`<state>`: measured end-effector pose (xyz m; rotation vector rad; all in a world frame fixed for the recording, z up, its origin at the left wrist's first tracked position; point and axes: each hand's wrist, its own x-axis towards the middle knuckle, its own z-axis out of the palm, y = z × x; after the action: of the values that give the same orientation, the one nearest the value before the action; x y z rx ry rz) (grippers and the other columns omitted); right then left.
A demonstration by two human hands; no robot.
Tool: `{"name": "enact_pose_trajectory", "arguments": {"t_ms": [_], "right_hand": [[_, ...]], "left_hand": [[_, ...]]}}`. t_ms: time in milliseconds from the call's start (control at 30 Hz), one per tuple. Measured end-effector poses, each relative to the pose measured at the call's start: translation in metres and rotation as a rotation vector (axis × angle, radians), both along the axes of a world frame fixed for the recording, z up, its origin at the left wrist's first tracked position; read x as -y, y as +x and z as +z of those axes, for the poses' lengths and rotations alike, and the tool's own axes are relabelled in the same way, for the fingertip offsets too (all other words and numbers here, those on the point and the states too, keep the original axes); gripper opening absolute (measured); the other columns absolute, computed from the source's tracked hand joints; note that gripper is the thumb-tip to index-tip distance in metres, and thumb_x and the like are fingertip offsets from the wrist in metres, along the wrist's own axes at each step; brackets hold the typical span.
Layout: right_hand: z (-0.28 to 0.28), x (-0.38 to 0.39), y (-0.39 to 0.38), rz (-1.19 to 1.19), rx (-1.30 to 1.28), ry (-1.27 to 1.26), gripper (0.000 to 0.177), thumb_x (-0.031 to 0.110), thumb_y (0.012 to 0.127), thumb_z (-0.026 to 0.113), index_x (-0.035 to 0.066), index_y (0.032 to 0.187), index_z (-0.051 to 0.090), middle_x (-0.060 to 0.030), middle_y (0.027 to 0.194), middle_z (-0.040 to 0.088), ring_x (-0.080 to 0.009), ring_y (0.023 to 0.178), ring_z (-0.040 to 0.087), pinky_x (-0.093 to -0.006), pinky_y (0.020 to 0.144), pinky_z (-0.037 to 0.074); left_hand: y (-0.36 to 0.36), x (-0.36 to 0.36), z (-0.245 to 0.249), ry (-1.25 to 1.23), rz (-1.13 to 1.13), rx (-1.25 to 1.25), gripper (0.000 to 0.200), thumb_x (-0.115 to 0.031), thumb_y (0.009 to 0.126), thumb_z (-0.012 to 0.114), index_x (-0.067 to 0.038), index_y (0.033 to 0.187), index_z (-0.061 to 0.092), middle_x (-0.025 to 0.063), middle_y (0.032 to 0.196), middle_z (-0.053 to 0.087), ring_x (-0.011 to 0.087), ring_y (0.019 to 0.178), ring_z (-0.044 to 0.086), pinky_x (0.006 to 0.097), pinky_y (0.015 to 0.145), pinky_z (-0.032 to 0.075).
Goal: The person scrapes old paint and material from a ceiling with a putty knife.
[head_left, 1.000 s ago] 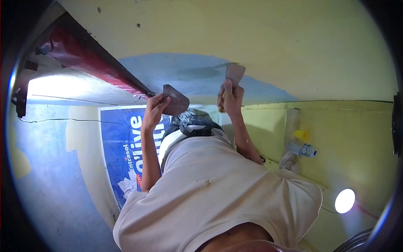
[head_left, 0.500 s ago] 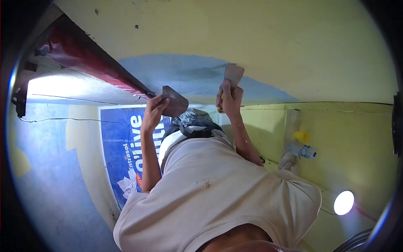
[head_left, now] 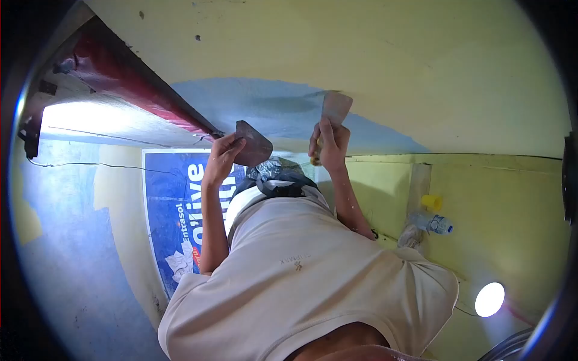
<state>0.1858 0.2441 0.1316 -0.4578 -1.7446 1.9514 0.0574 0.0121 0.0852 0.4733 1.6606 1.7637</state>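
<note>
My left hand (head_left: 224, 157) grips the edge of a dark, flat, rounded plate (head_left: 253, 144), thumb on top. To its right, my right hand (head_left: 330, 144) is closed round the handle of a scraper (head_left: 337, 108). The broad blade points up, over the right part of a blue-grey patch (head_left: 259, 105) on the pale yellow surface (head_left: 391, 54). Whether the blade touches the surface cannot be told. The two tools are apart.
A red-covered beam (head_left: 132, 84) slants in at upper left. Below it hangs a blue poster (head_left: 168, 210). At right are a yellow cup (head_left: 431, 202), a plastic bottle (head_left: 438, 224) and a bright round lamp (head_left: 489, 299).
Both hands keep their holds and have hardly moved. The view has shifted slightly, with the lamp and bottle a little lower in it.
</note>
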Motion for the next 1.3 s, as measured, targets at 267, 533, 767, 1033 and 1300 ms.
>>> {"name": "enact_pose_trajectory", "arguments": {"t_ms": [267, 533, 767, 1033, 1300], "right_hand": [[-0.011, -0.005, 0.004, -0.042, 0.018, 0.064, 0.046, 0.033, 0.103, 0.049, 0.005, 0.067, 0.050, -0.0018, 0.049, 0.047, -0.0098, 0.039, 0.047, -0.0254, 0.037, 0.036], [-0.015, -0.008, 0.008, -0.074, 0.028, 0.054, 0.046, 0.032, 0.103, 0.048, 0.005, 0.066, 0.050, -0.0016, 0.049, 0.048, -0.0094, 0.038, 0.047, -0.0255, 0.036, 0.037], [-0.020, -0.009, 0.009, -0.064, 0.050, 0.075, 0.047, 0.032, 0.103, 0.048, 0.005, 0.065, 0.051, -0.0019, 0.047, 0.047, -0.0097, 0.038, 0.047, -0.0256, 0.036, 0.037], [-0.027, -0.011, 0.009, -0.076, 0.096, 0.044, 0.047, 0.029, 0.103, 0.048, 0.004, 0.063, 0.052, -0.0027, 0.046, 0.048, -0.0103, 0.037, 0.048, -0.0254, 0.037, 0.037], [-0.024, -0.014, 0.008, -0.049, 0.070, 0.087, 0.044, 0.026, 0.103, 0.047, 0.005, 0.065, 0.051, -0.0015, 0.047, 0.047, -0.0086, 0.037, 0.046, -0.0256, 0.036, 0.035]], "left_hand": [[-0.002, 0.001, -0.002, -0.072, -0.018, -0.076, 0.021, -0.015, 0.097, 0.059, 0.005, 0.101, 0.063, -0.0006, 0.086, 0.061, 0.0074, 0.082, 0.051, 0.0242, 0.074, 0.043], [-0.004, -0.004, 0.008, -0.057, -0.043, -0.075, 0.023, -0.015, 0.098, 0.057, 0.006, 0.104, 0.062, -0.0007, 0.087, 0.062, 0.0068, 0.083, 0.052, 0.0247, 0.076, 0.045], [-0.009, -0.002, 0.000, -0.047, -0.061, -0.090, 0.021, -0.014, 0.098, 0.055, 0.006, 0.102, 0.062, -0.0010, 0.088, 0.062, 0.0068, 0.084, 0.052, 0.0251, 0.076, 0.045], [-0.008, -0.007, 0.006, -0.056, -0.061, -0.105, 0.020, -0.015, 0.097, 0.058, 0.004, 0.097, 0.063, -0.0031, 0.085, 0.060, 0.0057, 0.080, 0.048, 0.0233, 0.071, 0.042], [-0.010, -0.004, 0.000, -0.078, -0.076, -0.114, 0.020, -0.016, 0.097, 0.059, 0.004, 0.099, 0.064, -0.0015, 0.085, 0.060, 0.0072, 0.083, 0.050, 0.0241, 0.075, 0.042]]}}
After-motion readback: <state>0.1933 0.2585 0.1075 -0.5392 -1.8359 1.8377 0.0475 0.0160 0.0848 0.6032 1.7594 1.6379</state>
